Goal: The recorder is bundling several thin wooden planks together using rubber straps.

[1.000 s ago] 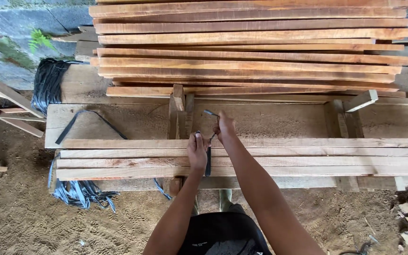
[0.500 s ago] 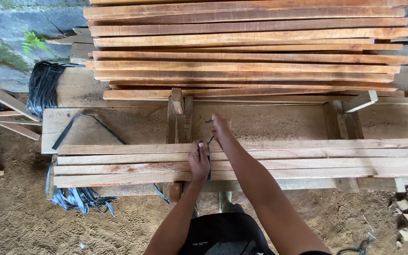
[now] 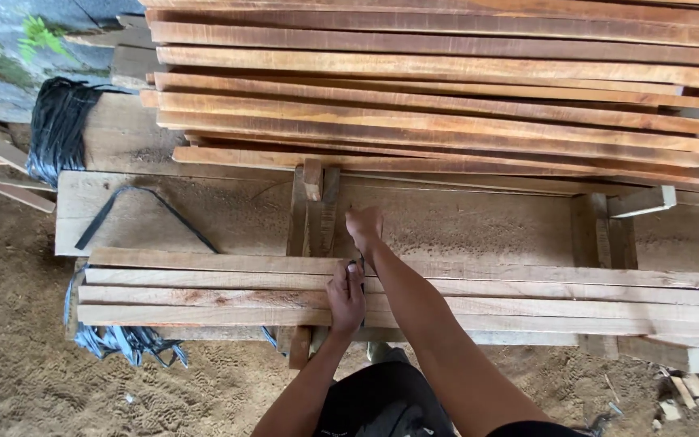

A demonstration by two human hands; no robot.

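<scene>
A bundle of long wooden slats [image 3: 527,295] lies across a low plank bench [image 3: 204,214] in front of me. My left hand [image 3: 346,295] rests on top of the slats, fingers curled around a thin dark strap that runs over the bundle. My right hand [image 3: 363,226] reaches past the bundle's far edge, fingers closed on the same strap above the bench. A loose black strap [image 3: 135,212] curls on the bench to the left.
A tall stack of reddish wooden slats [image 3: 446,97] fills the far side. A black strap bundle [image 3: 58,125] hangs at the left, bluish straps [image 3: 119,340] lie on the sandy ground [image 3: 26,380]. Wood offcuts [image 3: 689,392] sit at the lower right.
My left hand has slid nearer along the strap, from the bundle's far edge onto its top. My right hand stayed beyond the slats. The view shifted slightly.
</scene>
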